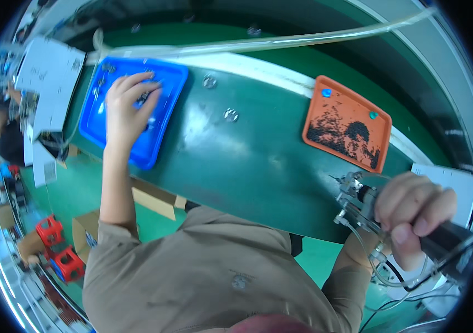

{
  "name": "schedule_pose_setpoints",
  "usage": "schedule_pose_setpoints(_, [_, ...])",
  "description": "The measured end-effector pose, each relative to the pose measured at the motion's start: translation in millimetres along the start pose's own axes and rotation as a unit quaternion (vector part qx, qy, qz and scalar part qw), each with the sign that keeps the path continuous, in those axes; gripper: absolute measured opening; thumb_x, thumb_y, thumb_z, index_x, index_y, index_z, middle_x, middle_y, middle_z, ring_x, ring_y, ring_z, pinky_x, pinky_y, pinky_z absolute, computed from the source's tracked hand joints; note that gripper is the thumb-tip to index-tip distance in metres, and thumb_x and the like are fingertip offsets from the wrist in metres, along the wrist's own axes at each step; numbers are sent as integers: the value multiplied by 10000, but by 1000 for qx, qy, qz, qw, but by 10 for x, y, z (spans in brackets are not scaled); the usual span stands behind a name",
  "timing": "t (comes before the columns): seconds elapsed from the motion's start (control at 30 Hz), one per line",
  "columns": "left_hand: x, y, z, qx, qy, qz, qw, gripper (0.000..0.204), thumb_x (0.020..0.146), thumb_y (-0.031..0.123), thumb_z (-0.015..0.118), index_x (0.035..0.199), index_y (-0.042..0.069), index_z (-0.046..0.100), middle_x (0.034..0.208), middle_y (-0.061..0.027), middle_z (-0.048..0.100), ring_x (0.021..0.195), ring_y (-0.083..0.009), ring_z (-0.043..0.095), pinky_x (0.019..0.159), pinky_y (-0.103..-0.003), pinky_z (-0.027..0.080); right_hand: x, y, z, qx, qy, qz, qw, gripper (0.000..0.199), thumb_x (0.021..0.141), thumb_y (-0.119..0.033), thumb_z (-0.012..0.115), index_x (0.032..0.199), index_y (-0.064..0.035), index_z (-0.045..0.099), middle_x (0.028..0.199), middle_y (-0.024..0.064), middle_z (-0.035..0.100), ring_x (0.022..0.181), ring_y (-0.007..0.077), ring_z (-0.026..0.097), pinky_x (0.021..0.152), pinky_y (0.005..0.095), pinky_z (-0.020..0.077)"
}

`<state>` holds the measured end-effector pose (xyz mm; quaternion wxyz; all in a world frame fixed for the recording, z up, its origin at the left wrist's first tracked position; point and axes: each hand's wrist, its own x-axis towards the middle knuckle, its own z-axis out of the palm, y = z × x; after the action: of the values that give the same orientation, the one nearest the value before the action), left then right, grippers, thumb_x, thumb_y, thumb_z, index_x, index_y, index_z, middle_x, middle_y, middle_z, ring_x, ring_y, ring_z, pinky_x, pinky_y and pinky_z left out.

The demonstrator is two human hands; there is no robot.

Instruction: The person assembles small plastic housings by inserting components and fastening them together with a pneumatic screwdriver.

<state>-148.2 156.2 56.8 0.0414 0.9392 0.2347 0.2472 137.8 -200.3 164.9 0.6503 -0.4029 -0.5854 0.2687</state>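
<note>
My left hand (pixel 126 108) is over the blue tray (pixel 159 139), its thumb and fingers curved with a gap between them. Small dark and metallic parts (pixel 143 97) show in that gap, seemingly lying in the tray behind. On the right, my right hand (pixel 416 211) is closed on a black-handled power tool (pixel 447 244). Its metal head (pixel 353 191), with fittings and a clear hose, points left over the bench edge. Beyond it, an orange tray (pixel 317 94) holds many tiny black pieces, perhaps screws, plus a blue bit (pixel 326 93) and a green bit (pixel 373 115).
Two small shiny round pieces (pixel 231 115) lie on the green bench (pixel 220 166). A pale tube (pixel 303 40) crosses behind the trays. White boxes (pixel 51 77) stand at the left. Cables (pixel 408 299) hang at lower right; red stools (pixel 69 263) are on the floor.
</note>
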Motion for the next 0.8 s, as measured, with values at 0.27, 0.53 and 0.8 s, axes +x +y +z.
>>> schedule_pose_setpoints(0.27, [1210,440,809,-129,-35,139,981,247,872,196,761,1066,44,774,1251,-158,714,1128,-357,683,1015,-414,524,-85,-120,2,4,13,6,1000,367,788,89,753,1004,-89,516,610,49,570,466,192,530,428,319,417])
schedule_pose_setpoints(0.53, [1713,492,1838,-85,-119,11,989,221,853,228,737,999,67,779,1044,-153,754,972,-349,717,871,-428,564,6,-103,-82,-20,-60,24,998,301,865,-36,664,1080,-142,483,638,-2,530,523,156,537,513,309,485])
schedule_pose_setpoints(0.8, [1613,1021,1369,-108,-85,85,987,163,817,210,755,861,61,803,884,-141,762,884,-348,714,805,-452,564,-90,-79,-94,-46,-21,66,997,267,908,-87,630,1109,-184,482,682,-26,543,567,126,532,546,294,461])
